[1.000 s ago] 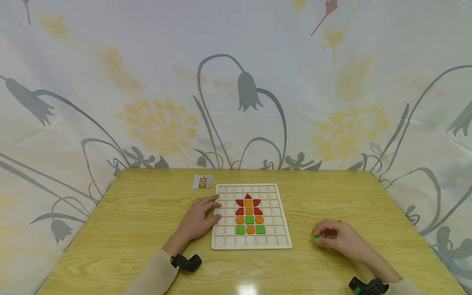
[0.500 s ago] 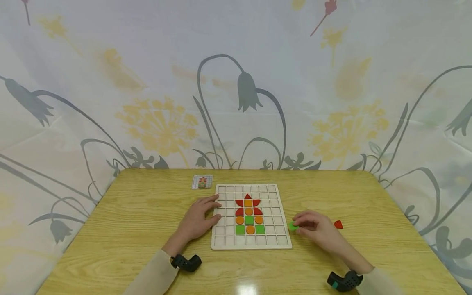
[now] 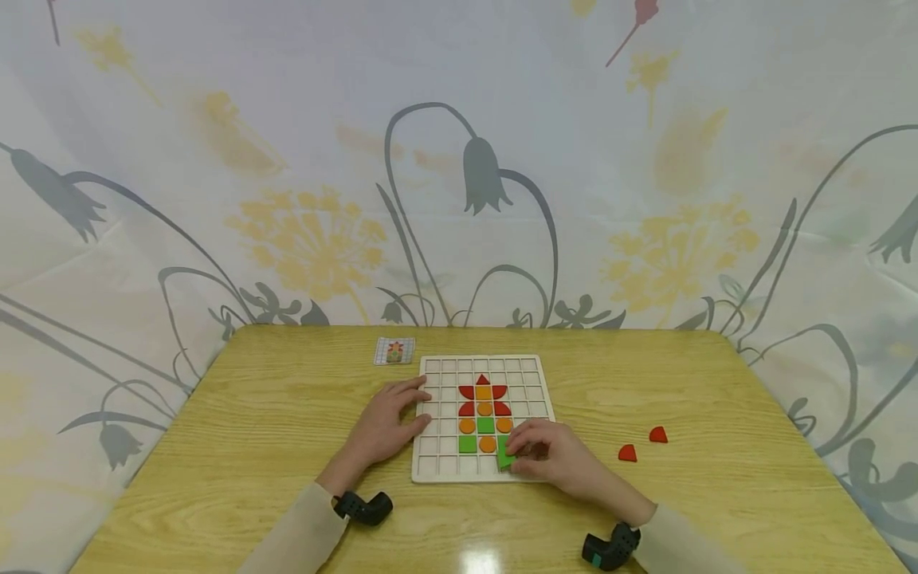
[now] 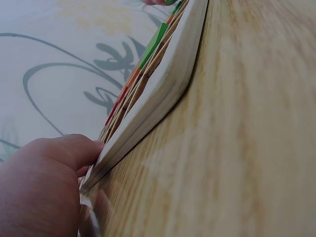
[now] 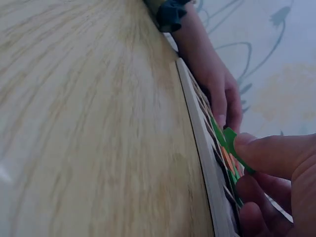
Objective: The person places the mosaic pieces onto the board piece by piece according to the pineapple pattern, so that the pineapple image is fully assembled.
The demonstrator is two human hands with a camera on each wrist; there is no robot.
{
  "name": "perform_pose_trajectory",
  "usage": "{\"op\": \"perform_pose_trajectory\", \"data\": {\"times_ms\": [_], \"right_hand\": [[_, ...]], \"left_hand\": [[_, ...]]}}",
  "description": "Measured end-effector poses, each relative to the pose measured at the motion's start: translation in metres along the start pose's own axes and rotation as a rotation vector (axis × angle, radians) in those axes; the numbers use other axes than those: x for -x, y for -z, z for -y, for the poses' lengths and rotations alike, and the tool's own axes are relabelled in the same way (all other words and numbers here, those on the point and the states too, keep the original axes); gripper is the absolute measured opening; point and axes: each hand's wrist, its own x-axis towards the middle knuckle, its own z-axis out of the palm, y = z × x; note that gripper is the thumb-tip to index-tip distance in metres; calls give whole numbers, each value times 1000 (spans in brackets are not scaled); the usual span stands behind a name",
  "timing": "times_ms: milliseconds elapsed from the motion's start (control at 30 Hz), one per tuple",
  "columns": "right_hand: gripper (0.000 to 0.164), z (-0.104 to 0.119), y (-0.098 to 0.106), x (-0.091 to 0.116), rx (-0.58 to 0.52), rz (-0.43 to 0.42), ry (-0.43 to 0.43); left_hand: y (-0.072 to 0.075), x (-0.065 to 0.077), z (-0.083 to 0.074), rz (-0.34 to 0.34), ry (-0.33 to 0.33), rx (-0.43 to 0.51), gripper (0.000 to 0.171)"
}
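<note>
My left hand (image 3: 383, 426) rests at the left edge of a white grid board (image 3: 448, 479), its fingers reaching over the rim. The thumb (image 4: 81, 150) presses on that rim in the left wrist view. Over the board's lower right part, my right hand (image 3: 555, 458) pinches a green tile (image 5: 231, 139) between thumb and fingertips. The tile tilts above the lower rows and overlaps a green square there. On the board, red petal pieces (image 3: 500, 391), a red triangle (image 3: 482, 380), orange circles (image 3: 467, 426) and green squares (image 3: 468, 444) form a flower pattern.
Two red quarter-round pieces (image 3: 628, 454) lie on the wooden table (image 3: 703, 375) right of the board. A small card (image 3: 394, 351) with a printed flower pattern sits behind the board's left corner. A flower-printed cloth (image 3: 459, 239) hangs behind the table.
My right hand has moved left from the table to the board, carrying the green tile. The two red pieces at the right now show uncovered. My left hand has stayed in place.
</note>
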Motion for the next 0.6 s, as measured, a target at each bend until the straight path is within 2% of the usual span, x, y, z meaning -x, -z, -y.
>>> {"op": "perform_pose_trajectory", "data": {"times_ms": [267, 600], "right_hand": [[7, 5, -15, -10, 141, 55, 47], [6, 3, -18, -15, 158, 73, 57]], "left_hand": [[0, 0, 1, 11, 4, -5, 33], [0, 0, 2, 5, 1, 0, 33]]}}
